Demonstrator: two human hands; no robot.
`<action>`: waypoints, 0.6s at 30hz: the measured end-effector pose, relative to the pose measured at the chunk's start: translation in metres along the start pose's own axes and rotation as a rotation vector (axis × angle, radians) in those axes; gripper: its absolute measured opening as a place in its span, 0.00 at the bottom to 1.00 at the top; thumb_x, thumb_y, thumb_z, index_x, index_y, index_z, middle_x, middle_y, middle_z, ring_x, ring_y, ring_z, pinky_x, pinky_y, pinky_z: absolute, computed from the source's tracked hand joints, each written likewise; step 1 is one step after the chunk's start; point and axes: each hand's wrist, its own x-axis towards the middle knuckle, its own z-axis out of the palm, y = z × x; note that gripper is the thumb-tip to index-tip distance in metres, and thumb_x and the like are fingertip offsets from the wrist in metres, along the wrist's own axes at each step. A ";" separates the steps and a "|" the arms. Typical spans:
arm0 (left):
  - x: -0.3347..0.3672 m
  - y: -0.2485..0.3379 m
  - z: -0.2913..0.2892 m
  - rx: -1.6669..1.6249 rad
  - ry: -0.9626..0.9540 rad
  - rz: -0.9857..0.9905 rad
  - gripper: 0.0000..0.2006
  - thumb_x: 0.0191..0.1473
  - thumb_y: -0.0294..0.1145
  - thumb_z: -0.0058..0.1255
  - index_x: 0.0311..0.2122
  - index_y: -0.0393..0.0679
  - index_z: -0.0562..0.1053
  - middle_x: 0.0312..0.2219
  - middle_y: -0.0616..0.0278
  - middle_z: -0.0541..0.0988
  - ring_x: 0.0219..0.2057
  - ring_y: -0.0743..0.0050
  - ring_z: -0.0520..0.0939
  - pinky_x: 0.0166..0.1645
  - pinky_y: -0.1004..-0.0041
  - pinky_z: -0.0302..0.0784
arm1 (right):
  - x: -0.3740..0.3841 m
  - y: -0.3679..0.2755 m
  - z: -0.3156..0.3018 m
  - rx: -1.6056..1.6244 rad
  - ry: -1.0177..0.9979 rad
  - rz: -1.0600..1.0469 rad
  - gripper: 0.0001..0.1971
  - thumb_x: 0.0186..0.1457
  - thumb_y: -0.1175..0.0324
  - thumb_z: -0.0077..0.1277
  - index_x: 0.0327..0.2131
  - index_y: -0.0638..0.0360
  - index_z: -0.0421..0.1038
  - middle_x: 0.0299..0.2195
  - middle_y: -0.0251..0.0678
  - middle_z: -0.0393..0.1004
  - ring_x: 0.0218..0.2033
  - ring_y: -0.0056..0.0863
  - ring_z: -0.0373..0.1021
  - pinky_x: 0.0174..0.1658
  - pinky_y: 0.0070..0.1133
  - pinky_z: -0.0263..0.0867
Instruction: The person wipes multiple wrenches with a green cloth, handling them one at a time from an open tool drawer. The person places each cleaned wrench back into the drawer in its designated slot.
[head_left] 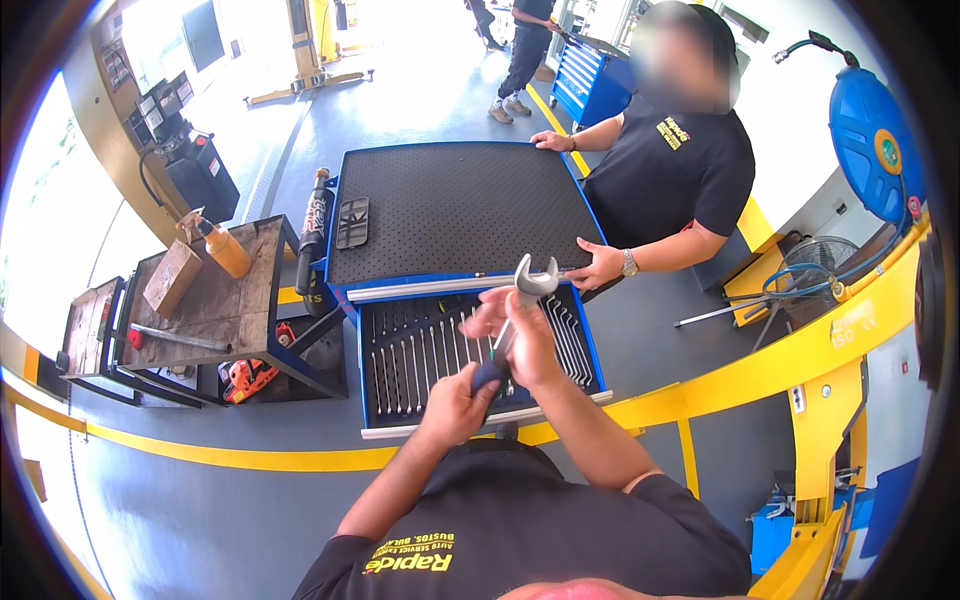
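Note:
A large open-ended wrench (536,280) is held up in front of me, above the open tool drawer (380,430), its silver jaw pointing away. My right hand (532,345) grips it just below the jaw, with some fingers extending to the left. Lower down, my left hand (457,408) is closed around a dark blue piece (487,377) at the wrench's lower part; whether this is cloth or a handle I cannot tell. Several slim wrenches (415,365) lie in rows in the drawer, and curved ones (568,340) lie at its right side. My hands hide the drawer's middle.
A blue tool cabinet with a black perforated top (460,215) stands ahead; a co-worker (670,150) rests both hands on its right edge. At left, a workbench (255,250) bears a spray bottle (228,252) and box (172,278). A yellow beam (740,365) crosses at right.

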 end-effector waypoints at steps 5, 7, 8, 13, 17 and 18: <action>-0.015 -0.022 0.005 -0.219 -0.251 -0.046 0.09 0.64 0.35 0.52 0.38 0.39 0.72 0.23 0.49 0.76 0.25 0.53 0.77 0.33 0.63 0.73 | -0.004 -0.022 -0.024 0.270 0.065 -0.092 0.15 0.69 0.56 0.46 0.31 0.54 0.65 0.16 0.23 0.55 0.14 0.15 0.53 0.22 0.18 0.51; -0.026 -0.028 -0.003 -0.343 -0.331 -0.130 0.08 0.64 0.32 0.52 0.40 0.38 0.72 0.25 0.57 0.76 0.27 0.70 0.75 0.35 0.68 0.73 | -0.003 -0.033 -0.031 0.263 0.141 -0.165 0.15 0.69 0.56 0.45 0.30 0.53 0.65 0.15 0.23 0.53 0.13 0.16 0.52 0.21 0.18 0.50; -0.029 -0.031 -0.008 -0.448 -0.361 -0.192 0.08 0.63 0.30 0.52 0.42 0.38 0.73 0.26 0.63 0.77 0.30 0.81 0.74 0.37 0.72 0.74 | -0.003 -0.037 -0.036 0.264 0.157 -0.193 0.15 0.69 0.56 0.44 0.30 0.53 0.65 0.14 0.23 0.53 0.13 0.16 0.51 0.20 0.18 0.50; -0.018 -0.042 -0.028 -0.416 -0.256 -0.249 0.12 0.55 0.22 0.53 0.45 0.37 0.77 0.28 0.67 0.78 0.32 0.84 0.75 0.39 0.76 0.74 | -0.019 -0.035 -0.030 0.195 0.151 -0.338 0.15 0.70 0.55 0.39 0.33 0.54 0.63 0.16 0.30 0.58 0.16 0.22 0.58 0.24 0.21 0.59; -0.014 -0.093 -0.002 -0.897 0.306 -0.500 0.15 0.55 0.19 0.47 0.47 0.39 0.78 0.33 0.62 0.82 0.34 0.81 0.80 0.38 0.77 0.76 | -0.072 -0.009 0.005 -0.333 -0.165 -0.526 0.09 0.68 0.65 0.44 0.45 0.53 0.57 0.34 0.51 0.73 0.37 0.43 0.74 0.45 0.37 0.71; -0.011 -0.092 0.000 -1.181 0.465 -0.579 0.16 0.56 0.18 0.45 0.48 0.39 0.77 0.34 0.62 0.81 0.34 0.80 0.80 0.38 0.76 0.76 | -0.079 -0.003 -0.002 -0.563 -0.335 -0.613 0.10 0.65 0.70 0.47 0.46 0.54 0.57 0.38 0.54 0.74 0.41 0.44 0.75 0.47 0.39 0.72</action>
